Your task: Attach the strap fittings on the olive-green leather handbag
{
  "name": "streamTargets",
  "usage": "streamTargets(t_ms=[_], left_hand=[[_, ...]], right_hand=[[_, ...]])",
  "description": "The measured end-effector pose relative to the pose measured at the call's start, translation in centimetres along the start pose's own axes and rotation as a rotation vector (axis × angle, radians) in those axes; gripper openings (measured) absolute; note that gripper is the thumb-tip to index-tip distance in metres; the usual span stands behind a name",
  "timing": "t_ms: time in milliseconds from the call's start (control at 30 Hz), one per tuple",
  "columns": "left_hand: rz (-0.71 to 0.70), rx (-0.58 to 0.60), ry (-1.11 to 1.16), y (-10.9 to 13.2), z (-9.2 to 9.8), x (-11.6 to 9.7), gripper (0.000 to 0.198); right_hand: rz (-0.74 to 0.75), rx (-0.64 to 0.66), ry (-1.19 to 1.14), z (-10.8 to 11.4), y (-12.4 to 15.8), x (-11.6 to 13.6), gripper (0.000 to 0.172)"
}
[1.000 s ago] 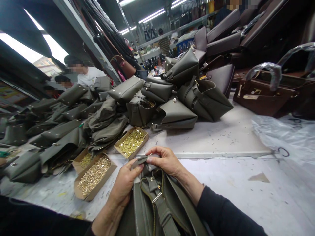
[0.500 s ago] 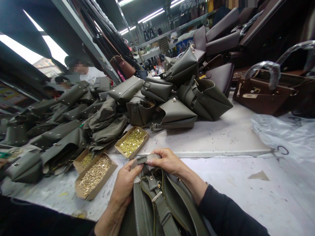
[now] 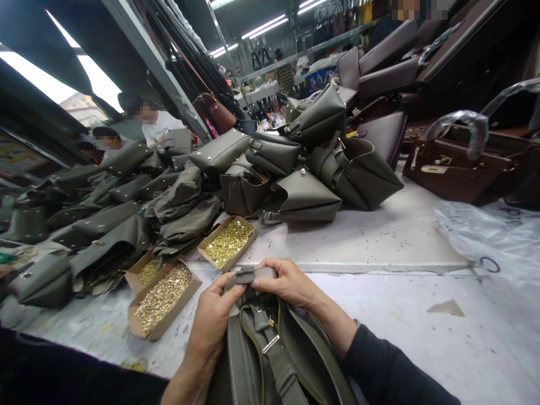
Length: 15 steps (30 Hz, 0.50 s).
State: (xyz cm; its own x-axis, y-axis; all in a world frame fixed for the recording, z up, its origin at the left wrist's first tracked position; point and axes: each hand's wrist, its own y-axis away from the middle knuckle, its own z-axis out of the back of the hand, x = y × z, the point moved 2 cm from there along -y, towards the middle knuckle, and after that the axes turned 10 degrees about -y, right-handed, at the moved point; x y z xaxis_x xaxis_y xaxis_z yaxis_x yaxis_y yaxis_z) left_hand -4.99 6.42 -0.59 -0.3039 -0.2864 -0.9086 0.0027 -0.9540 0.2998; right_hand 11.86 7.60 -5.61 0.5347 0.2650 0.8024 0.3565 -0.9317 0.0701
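An olive-green handbag (image 3: 291,360) stands in front of me at the table's near side, its zipped top partly open and a strap with a metal bar lying across the opening. At its far end, my left hand (image 3: 213,309) pinches the bag's edge beside a small strap loop (image 3: 244,274). My right hand (image 3: 287,281) grips the same end from the other side, thumb on top. Both thumbs nearly meet at the loop, and the fingers beneath are hidden. Just beyond lies a cardboard box (image 3: 253,232) of small gold-coloured metal pieces.
Left of my hands stands a longer cardboard box (image 3: 175,315) of gold rivet-like pieces. Several green bags (image 3: 312,194) are heaped behind, more lie at left. A brown handbag (image 3: 459,169) and clear plastic sheeting (image 3: 485,230) are at right. People sit at far left.
The small strap loop at the bag's end has tipped so more of it shows above my thumbs. Both hands keep their hold; the whole view has shifted slightly.
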Motion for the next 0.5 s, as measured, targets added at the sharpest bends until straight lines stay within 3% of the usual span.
streamTargets(t_ms=[267, 500], left_hand=[[-0.071, -0.041, -0.048, 0.3, 0.1, -0.2, 0.043], [-0.170, -0.152, -0.178, 1.2, 0.1, -0.8, 0.038]], right_hand=[[0.095, -0.076, 0.365, -0.8, 0.8, 0.9, 0.028], [0.200, -0.075, 0.402, -1.2, 1.1, 0.7, 0.021]])
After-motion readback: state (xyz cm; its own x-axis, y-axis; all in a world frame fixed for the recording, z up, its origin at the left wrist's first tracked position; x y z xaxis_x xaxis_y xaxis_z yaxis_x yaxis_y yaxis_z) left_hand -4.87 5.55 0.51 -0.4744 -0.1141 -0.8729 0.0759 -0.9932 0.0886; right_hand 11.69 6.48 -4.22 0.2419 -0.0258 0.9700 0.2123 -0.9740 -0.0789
